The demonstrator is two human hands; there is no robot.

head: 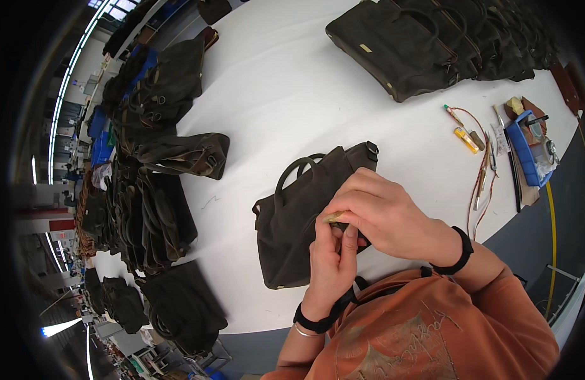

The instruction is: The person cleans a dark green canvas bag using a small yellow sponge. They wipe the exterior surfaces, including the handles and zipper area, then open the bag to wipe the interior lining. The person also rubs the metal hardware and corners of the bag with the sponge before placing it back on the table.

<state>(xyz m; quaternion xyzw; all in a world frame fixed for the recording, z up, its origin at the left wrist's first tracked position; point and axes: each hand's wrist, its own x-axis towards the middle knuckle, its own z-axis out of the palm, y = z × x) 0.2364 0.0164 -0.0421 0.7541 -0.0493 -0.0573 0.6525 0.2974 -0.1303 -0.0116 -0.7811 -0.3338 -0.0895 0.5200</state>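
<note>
In front of me a dark olive-brown handbag [292,237] lies on its side on the white-covered table, its two rounded handles towards the upper left. Over the bag's right part, my left hand [331,268] and my right hand [385,216] come together. A small yellowish piece [334,217], perhaps tape or a tag, is pinched between their fingertips. Its far end is hidden by the right fingers. What lies under the left palm cannot be seen. A metal fitting [372,148] shows at the bag's upper right corner.
Several similar bags [401,52] stand in a row at the upper right. More dark bags [155,209] are stacked along the left. A blue tray [525,152] of supplies sits at the right edge, beside a yellow cutter [465,140], brushes and a red cord [474,199].
</note>
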